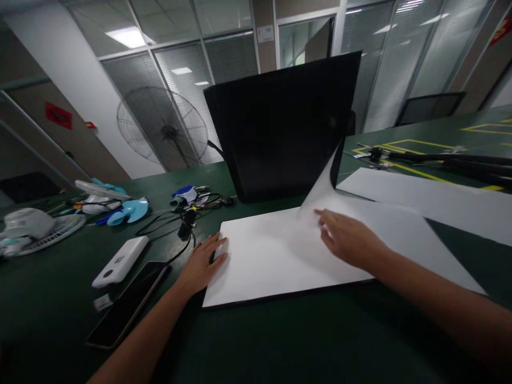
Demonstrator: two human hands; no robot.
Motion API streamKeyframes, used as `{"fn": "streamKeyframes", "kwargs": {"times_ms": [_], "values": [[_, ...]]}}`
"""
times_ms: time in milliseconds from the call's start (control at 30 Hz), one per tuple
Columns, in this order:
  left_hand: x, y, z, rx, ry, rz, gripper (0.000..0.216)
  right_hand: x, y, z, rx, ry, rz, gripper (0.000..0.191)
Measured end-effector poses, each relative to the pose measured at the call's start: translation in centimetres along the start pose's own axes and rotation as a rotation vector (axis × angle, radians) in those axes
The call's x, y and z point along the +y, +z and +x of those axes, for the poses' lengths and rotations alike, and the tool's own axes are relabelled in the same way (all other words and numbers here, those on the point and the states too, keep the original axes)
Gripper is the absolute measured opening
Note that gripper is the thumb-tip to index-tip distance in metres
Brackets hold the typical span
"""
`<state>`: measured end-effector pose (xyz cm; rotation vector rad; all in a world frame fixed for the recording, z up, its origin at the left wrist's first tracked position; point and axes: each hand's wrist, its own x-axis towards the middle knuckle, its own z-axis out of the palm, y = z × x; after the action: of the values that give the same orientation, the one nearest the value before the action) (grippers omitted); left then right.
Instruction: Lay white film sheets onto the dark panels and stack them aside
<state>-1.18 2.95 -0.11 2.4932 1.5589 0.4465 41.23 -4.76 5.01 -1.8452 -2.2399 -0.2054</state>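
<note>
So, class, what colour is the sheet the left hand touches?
The sheet is white; best seen: head view.

The broad paper sheet [256,261] is plain white; straight yellow lines [432,144] mark the dark-green tabletop [304,336] at two o'clock

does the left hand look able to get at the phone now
Probably yes: the phone lies beside the left forearm with nothing visible on top, though the left hand would have to leave the edge of the white sheet.
</note>
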Motion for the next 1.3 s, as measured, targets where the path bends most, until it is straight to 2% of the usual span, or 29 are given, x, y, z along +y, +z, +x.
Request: {"fn": "streamKeyframes", "kwargs": {"times_ms": [67, 133, 267, 433, 633, 900, 1033, 1133, 1200, 1300], "values": [[0.0, 0.0, -0.1, 0.013, -0.003, -0.016, 0.060, -2.7, 1.2, -0.6, -0.118, -0.284, 0.116, 0.049], [-0.2, 0.1, -0.2, 0.038, -0.008, -0.046, 0.062, -4.4, 1.8, -1.3, -0.216, -0.433, 0.190, 0.051], [-0.7, 0.4, -0.2, 0.063, -0.012, -0.087, 0.069, -5.1, 1.2, -1.8, -0.306, -0.474, 0.260, 0.059], [-0.9, 0.7, 0.1, 0.028, -0.041, 0.000, 0.077, -5.1, 0.5, -1.7, -0.357, -0.518, 0.296, 0.069], [-0.6, 0.7, 0.2, 0.033, -0.053, 0.001, 0.074, -5.3, 1.0, -1.9, -0.332, -0.588, 0.350, 0.061], [-0.3, 0.5, 0.2, 0.035, -0.044, -0.094, 0.081, -4.8, 1.0, -1.7, -0.362, -0.538, 0.458, 0.061], [-0.5, 0.5, 0.3, 0.007, -0.001, -0.029, 0.058, -5.0, 0.7, -1.8, -0.401, -0.527, 0.505, 0.065], [-0.4, 0.4, 0.4, -0.030, 0.013, 0.021, 0.052, -4.1, 0.7, -1.3, -0.433, -0.524, 0.516, 0.063], [-0.4, 0.3, 0.4, -0.035, 0.012, 0.033, 0.052, -2.0, 1.1, -0.6, -0.364, -0.410, 0.443, 0.058], [-0.3, 0.3, 0.4, -0.033, 0.016, 0.037, 0.052, 3.9, 1.7, 0.5, -0.145, -0.062, 0.217, 0.057]]}}
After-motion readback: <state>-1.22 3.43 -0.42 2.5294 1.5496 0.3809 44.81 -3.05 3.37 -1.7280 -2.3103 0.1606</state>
